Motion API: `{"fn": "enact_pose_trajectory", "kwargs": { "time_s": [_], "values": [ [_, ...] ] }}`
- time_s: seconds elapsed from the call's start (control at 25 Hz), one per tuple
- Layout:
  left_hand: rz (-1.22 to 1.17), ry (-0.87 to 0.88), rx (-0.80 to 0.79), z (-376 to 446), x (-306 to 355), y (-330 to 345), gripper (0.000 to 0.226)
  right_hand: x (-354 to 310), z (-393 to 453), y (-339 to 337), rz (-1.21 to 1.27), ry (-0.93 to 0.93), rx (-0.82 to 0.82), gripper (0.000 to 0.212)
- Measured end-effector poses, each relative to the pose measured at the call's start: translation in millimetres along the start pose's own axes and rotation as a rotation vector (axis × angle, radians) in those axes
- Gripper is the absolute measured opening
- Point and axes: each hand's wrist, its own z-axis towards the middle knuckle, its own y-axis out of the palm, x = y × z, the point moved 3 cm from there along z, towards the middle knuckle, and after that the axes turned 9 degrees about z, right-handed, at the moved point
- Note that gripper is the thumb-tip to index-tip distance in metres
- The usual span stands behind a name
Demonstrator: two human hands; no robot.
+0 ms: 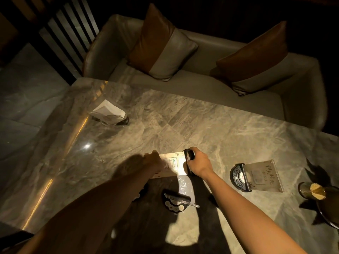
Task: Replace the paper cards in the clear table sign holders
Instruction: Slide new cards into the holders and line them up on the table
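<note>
A clear sign holder (174, 165) lies flat on the marble table (183, 121) in front of me, with a printed paper card inside. My right hand (199, 165) grips its black base (189, 158) at the right end. My left hand (154, 161) rests on the holder's left part, fingers on the card; whether it pinches the card is unclear. A second sign holder (260, 176) with a card and black round base stands to the right. Another black base (175, 202) lies nearer to me on the table.
A clear napkin holder (110, 112) with white napkins stands at the far left of the table. A dark vase with a plant (315, 193) sits at the right edge. A grey sofa (201, 70) with two cushions lies beyond the table.
</note>
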Motion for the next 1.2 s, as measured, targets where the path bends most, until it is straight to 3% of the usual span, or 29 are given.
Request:
{"fn": "enact_pose_trajectory", "kwargs": {
  "time_s": [0.2,0.4,0.52,0.68,0.8,0.88,1.0,1.12,1.2],
  "values": [
    [-0.282,-0.107,0.055,-3.3,1.5,-25.3,0.070,-1.6,-0.1,-19.5,0.196,0.001,0.023,0.055],
    [-0.588,0.015,0.103,-14.4,3.0,-64.4,0.029,11.6,-5.4,-26.9,0.399,0.046,0.105,0.049],
    [-0.775,0.119,0.112,-36.8,15.5,-87.7,0.027,17.0,-9.5,-25.0,0.469,0.130,0.052,0.049],
    [-0.639,0.290,0.143,-50.8,37.8,-100.2,0.013,12.3,-20.3,-23.8,0.426,0.153,-0.044,0.037],
    [-0.486,0.430,0.173,-63.6,55.6,-98.2,0.016,3.0,-31.4,-30.9,0.419,0.004,0.017,0.055],
    [-0.413,0.517,0.159,-71.8,65.5,-92.8,0.016,-6.0,-40.7,-37.3,0.363,-0.140,0.050,0.056],
    [-0.345,0.608,0.123,-80.2,72.1,-80.3,0.016,-7.5,-46.9,-42.2,0.257,-0.270,0.088,0.037],
    [-0.360,0.635,0.099,-87.3,69.8,-69.1,0.018,-0.7,-52.0,-43.9,0.160,-0.299,0.147,0.011],
    [-0.373,0.635,0.106,-92.4,68.4,-66.4,0.020,8.0,-51.9,-42.9,0.146,-0.288,0.171,0.007]
  ]
}}
